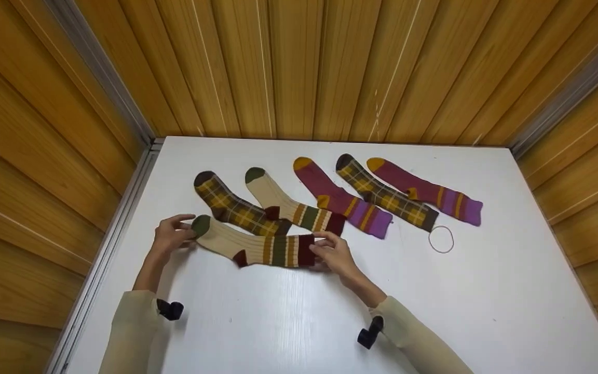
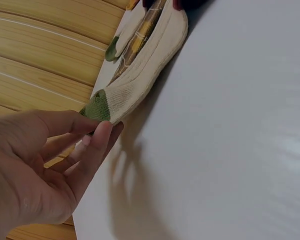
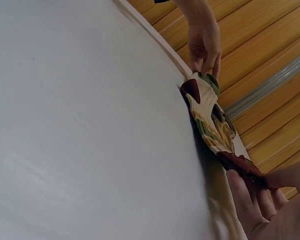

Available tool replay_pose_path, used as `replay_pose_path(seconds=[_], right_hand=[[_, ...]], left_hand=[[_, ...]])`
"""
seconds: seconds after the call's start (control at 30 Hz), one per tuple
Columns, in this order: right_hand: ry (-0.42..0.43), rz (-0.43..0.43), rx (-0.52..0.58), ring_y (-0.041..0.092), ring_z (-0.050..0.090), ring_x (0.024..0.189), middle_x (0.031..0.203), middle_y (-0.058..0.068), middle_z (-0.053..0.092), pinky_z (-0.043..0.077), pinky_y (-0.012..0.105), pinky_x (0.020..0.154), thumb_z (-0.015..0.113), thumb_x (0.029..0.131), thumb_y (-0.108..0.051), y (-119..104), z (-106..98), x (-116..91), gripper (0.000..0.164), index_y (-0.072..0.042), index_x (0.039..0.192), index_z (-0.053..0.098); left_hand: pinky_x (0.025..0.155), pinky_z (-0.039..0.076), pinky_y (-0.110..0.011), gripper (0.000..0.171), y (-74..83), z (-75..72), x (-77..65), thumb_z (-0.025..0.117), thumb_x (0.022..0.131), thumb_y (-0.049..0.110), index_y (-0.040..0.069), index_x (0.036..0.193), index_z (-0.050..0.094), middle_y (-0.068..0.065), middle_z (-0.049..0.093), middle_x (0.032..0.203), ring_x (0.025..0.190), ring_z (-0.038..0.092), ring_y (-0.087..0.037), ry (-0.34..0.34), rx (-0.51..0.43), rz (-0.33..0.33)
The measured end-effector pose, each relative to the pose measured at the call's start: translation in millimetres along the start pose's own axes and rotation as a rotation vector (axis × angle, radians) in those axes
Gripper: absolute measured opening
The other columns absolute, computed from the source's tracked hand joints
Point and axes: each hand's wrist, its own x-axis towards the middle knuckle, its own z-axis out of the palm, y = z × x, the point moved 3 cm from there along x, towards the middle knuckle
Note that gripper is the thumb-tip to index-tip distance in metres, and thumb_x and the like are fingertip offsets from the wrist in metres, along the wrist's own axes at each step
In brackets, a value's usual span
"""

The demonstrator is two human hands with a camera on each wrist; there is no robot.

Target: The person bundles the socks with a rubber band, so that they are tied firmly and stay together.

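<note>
A cream sock point(image 1: 236, 244) with a green toe, a dark red heel and a striped cuff stretches between both hands, close over the white table. My left hand point(image 1: 172, 235) pinches its green toe point(image 2: 97, 106) between thumb and fingers. At the other end, my right hand point(image 1: 336, 254) pinches the dark red cuff point(image 3: 240, 164). Just behind lie a brown-and-yellow plaid sock point(image 1: 236, 209), partly overlapped by the held sock in the head view, and a matching cream sock point(image 1: 278, 196).
Farther right lie a maroon-and-purple sock point(image 1: 338, 195), another plaid sock point(image 1: 382, 192) and a second maroon-and-purple sock point(image 1: 429, 188). A thin loop point(image 1: 441, 239) rests near them on the white table point(image 1: 278, 322). Wood-panelled walls point(image 1: 299, 67) stand behind and at both sides.
</note>
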Motion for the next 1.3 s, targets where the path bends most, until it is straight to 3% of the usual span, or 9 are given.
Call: replay_pose_path(seconds=[0.2, 0.37, 0.67, 0.8, 0.9, 1.03, 1.3], right_hand=[[0.000, 0.013, 0.003, 0.010, 0.064, 0.065, 0.092, 0.002, 0.065, 0.059, 0.026, 0.059, 0.069, 0.095, -0.004, 3.2, -24.8, -6.8, 0.040, 0.004, 0.133, 0.060], [0.023, 0.029, 0.002, 0.009, 0.066, 0.069, 0.089, -0.001, 0.067, 0.060, 0.027, 0.060, 0.069, 0.095, -0.003, 6.8, -50.4, -12.7, 0.041, 0.004, 0.134, 0.060], [0.065, 0.033, -0.028, 0.011, 0.068, 0.076, 0.092, 0.001, 0.070, 0.063, 0.031, 0.065, 0.071, 0.094, -0.003, 12.9, -99.9, -25.8, 0.043, 0.008, 0.133, 0.059], [0.103, 0.006, -0.104, 0.010, 0.068, 0.079, 0.093, 0.002, 0.072, 0.061, 0.026, 0.068, 0.072, 0.093, -0.004, 16.4, -120.9, -30.3, 0.041, 0.009, 0.131, 0.061], [0.137, -0.005, -0.166, 0.007, 0.068, 0.080, 0.094, 0.003, 0.073, 0.059, 0.022, 0.067, 0.073, 0.093, -0.005, 18.3, -135.0, -34.2, 0.040, 0.008, 0.129, 0.063], [0.147, -0.004, -0.197, 0.007, 0.069, 0.080, 0.099, 0.009, 0.074, 0.061, 0.024, 0.065, 0.073, 0.093, -0.005, 20.5, -149.0, -37.5, 0.041, 0.007, 0.130, 0.063], [0.193, -0.065, -0.304, 0.004, 0.067, 0.076, 0.099, 0.016, 0.074, 0.055, 0.018, 0.067, 0.073, 0.093, -0.004, 20.5, -161.2, -36.1, 0.035, 0.006, 0.126, 0.067]], left_hand=[[0.065, 0.061, -0.028, 0.056, -2.2, 17.9, -7.0, 0.059, 0.092, -0.003, -0.002, 0.147, 0.049, -0.015, 0.060, 0.112, 0.077, 0.069, -0.013, -0.133, 0.005, -0.054], [0.063, 0.061, -0.029, 0.056, 0.8, 35.9, -16.6, 0.059, 0.090, -0.004, 0.000, 0.145, 0.052, -0.019, 0.056, 0.117, 0.080, 0.068, -0.018, -0.224, 0.038, -0.029], [0.057, 0.060, -0.030, 0.054, 10.1, 73.6, -30.6, 0.060, 0.083, -0.009, -0.002, 0.137, 0.058, -0.022, 0.057, 0.112, 0.076, 0.066, -0.021, -0.322, 0.038, 0.076], [0.058, 0.060, -0.030, 0.049, 11.9, 89.3, -36.2, 0.062, 0.086, -0.008, -0.002, 0.135, 0.059, -0.020, 0.060, 0.108, 0.074, 0.070, -0.020, -0.364, 0.037, 0.102], [0.058, 0.060, -0.027, 0.046, 10.9, 100.5, -38.9, 0.061, 0.090, -0.005, -0.003, 0.136, 0.059, -0.019, 0.062, 0.106, 0.074, 0.072, -0.018, -0.401, 0.032, 0.102], [0.060, 0.059, -0.026, 0.040, 9.1, 112.5, -41.1, 0.060, 0.095, 0.001, -0.005, 0.135, 0.058, -0.019, 0.063, 0.106, 0.075, 0.073, -0.017, -0.444, 0.021, 0.073], [0.060, 0.060, -0.027, 0.031, 9.1, 122.1, -38.2, 0.058, 0.099, 0.004, -0.004, 0.129, 0.061, -0.019, 0.066, 0.103, 0.072, 0.072, -0.016, -0.440, 0.036, 0.062]])
